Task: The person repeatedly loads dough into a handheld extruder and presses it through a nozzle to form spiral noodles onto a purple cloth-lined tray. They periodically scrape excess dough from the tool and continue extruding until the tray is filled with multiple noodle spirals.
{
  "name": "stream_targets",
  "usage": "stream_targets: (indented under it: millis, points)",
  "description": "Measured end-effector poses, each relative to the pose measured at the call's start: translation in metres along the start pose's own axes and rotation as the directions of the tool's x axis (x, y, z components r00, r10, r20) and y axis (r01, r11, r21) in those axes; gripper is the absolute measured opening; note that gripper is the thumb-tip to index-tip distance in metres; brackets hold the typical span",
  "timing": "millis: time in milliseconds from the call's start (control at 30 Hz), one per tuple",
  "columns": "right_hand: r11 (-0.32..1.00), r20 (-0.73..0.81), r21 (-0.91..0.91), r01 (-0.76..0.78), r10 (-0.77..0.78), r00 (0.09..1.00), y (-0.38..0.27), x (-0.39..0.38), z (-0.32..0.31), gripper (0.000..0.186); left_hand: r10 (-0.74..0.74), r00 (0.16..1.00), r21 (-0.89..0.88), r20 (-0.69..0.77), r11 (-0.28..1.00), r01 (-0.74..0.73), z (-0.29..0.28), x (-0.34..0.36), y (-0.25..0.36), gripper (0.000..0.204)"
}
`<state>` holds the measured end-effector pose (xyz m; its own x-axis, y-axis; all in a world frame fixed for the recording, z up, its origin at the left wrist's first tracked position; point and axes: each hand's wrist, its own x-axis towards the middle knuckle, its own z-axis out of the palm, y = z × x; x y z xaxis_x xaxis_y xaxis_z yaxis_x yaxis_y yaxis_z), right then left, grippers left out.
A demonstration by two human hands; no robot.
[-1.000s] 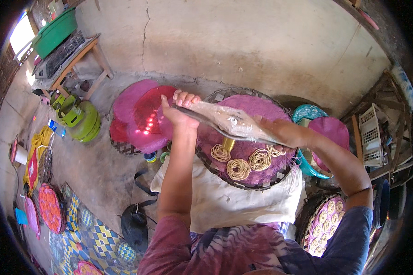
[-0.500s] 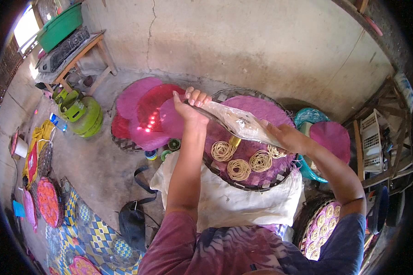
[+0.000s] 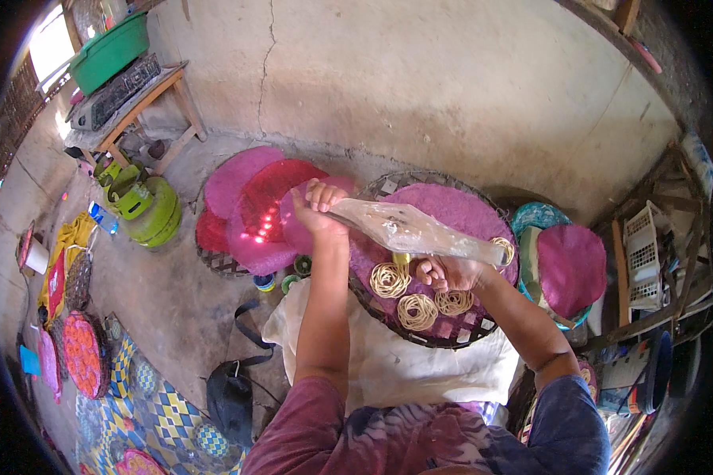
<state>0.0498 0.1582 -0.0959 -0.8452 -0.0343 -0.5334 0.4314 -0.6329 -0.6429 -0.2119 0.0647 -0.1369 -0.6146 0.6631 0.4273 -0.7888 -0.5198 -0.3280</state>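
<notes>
My left hand (image 3: 322, 207) grips the left end of a cloudy, clear plastic piping bag (image 3: 416, 226), smeared with pale residue and stretched to the right. A gold-coloured tip (image 3: 402, 258) shows just below the bag's middle. My right hand (image 3: 448, 273) is under the bag's right part with its fingers curled; whether they hold anything is hidden. Below lies a round woven tray (image 3: 461, 340) lined with pinkish-purple mesh (image 3: 444, 198). On it sit several pale coiled rings of piped strands (image 3: 417, 312), close to my right hand.
Pink and red round mesh sheets (image 3: 253, 186) overlap at the left. A white cloth (image 3: 388, 368) lies before me. Green gas cylinders (image 3: 152, 212) stand further left, a black bag (image 3: 230, 400) nearer. A teal basin (image 3: 543, 215) with a magenta sheet (image 3: 570, 269) is right, near a white crate (image 3: 643, 257).
My right hand has moved left and down, from the bag's right end to beneath it. The bag's right end now extends past the hand. My left hand keeps its grip.
</notes>
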Motion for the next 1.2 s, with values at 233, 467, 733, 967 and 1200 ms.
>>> stream_targets:
  millis: [233,467,733,967,1200]
  points:
    - [0.148,-0.066,-0.989,-0.009,-0.385,0.921,0.009,0.011,0.022,0.06,0.07,0.981,0.178,0.18,0.979,-0.103,0.062,0.014,0.035,0.049]
    - [0.785,0.005,-0.564,0.256,-0.307,0.952,-0.02,-0.013,0.063,0.062,-0.155,0.931,0.469,0.33,0.883,-0.019,0.201,0.004,0.012,0.05]
    - [-0.087,0.307,-0.937,0.337,-0.664,0.682,-0.008,-0.147,0.119,0.09,-0.167,0.972,0.94,0.165,-0.271,-0.206,0.217,-0.102,-0.076,0.065]
    - [-0.017,0.295,-0.937,0.35,-0.573,0.765,0.058,-0.14,0.068,0.058,-0.617,0.663,0.588,-0.425,-0.744,-0.316,0.157,-0.177,-0.145,0.041]
    - [-0.074,0.483,-0.781,0.62,-0.7,0.525,0.017,-0.124,0.083,0.061,-0.572,0.387,0.342,-0.723,-0.783,-0.519,0.17,-0.167,-0.169,0.028]
